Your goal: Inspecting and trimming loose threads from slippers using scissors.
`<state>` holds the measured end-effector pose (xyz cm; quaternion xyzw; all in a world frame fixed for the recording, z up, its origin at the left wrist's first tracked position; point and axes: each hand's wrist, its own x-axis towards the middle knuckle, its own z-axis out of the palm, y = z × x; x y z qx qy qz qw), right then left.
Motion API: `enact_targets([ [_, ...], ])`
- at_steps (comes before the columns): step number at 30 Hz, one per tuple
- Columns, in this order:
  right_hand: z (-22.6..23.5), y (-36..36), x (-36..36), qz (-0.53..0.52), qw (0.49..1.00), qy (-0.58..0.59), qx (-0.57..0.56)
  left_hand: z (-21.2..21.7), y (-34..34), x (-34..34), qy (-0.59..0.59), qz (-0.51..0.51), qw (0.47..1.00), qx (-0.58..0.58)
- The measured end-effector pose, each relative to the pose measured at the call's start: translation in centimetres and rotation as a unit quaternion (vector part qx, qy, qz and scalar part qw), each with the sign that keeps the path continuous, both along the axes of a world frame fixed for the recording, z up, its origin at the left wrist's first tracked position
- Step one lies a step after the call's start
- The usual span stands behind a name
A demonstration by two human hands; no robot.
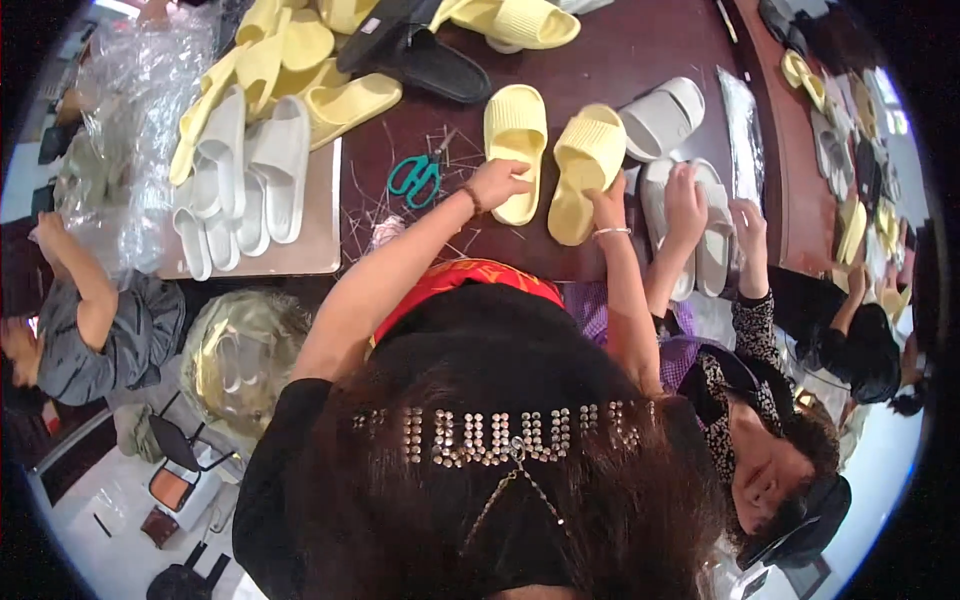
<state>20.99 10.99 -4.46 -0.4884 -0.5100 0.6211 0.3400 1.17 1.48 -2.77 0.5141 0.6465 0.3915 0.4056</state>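
Two yellow slippers with ribbed straps are side by side on the dark red table, toes pointing away from me. My left hand [498, 186] grips the left yellow slipper [516, 115] by its near left side, fingers reaching over the footbed. On the right yellow slipper [590, 135], my right hand [609, 207] is closed round the right edge near the heel, and this slipper is slightly tilted. Teal-handled scissors [416, 180] lie left of the slippers, beside my left forearm, among thin scattered strands.
Grey slippers [278, 165] and a heap of yellow slippers [300, 40] fill the far left, near a black slipper [435, 65]. To my right, a co-worker's hands [686, 205] are at a grey pair [714, 240]. Another grey slipper [665, 118] and clear plastic bags [740, 140] lie beyond.
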Motion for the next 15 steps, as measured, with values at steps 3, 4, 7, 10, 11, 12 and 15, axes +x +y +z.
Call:
enact_targets([
  [3, -1.9, 1.2, 1.9, -0.027, 0.967, -0.175, 0.180, 1.0, -1.0, -1.5, -0.109, -0.023, 0.990, -0.089],
  [4, -0.7, 0.1, 1.4, -0.011, 0.938, -0.256, 0.236, 1.4, -2.4, -2.6, -0.118, 0.012, 0.987, -0.104],
  [7, 1.6, -1.6, -0.4, 0.028, 0.845, -0.407, 0.346, 0.3, -6.3, -6.1, -0.009, 0.110, 0.991, -0.073],
  [10, 0.8, -1.6, -3.5, 0.081, 0.865, -0.355, 0.344, -0.5, -8.9, -8.4, 0.239, 0.119, 0.958, -0.105],
  [11, 0.1, -1.5, -4.9, 0.084, 0.866, -0.352, 0.344, -0.8, -9.5, -8.2, 0.240, 0.123, 0.957, -0.108],
  [12, -0.8, -1.3, -6.4, 0.049, 0.825, -0.425, 0.370, -1.0, -10.2, -7.7, 0.268, 0.127, 0.950, -0.101],
  [15, -2.2, -0.1, -9.9, -0.015, 0.722, -0.551, 0.418, -1.4, -11.3, -6.6, 0.322, 0.146, 0.931, -0.091],
])
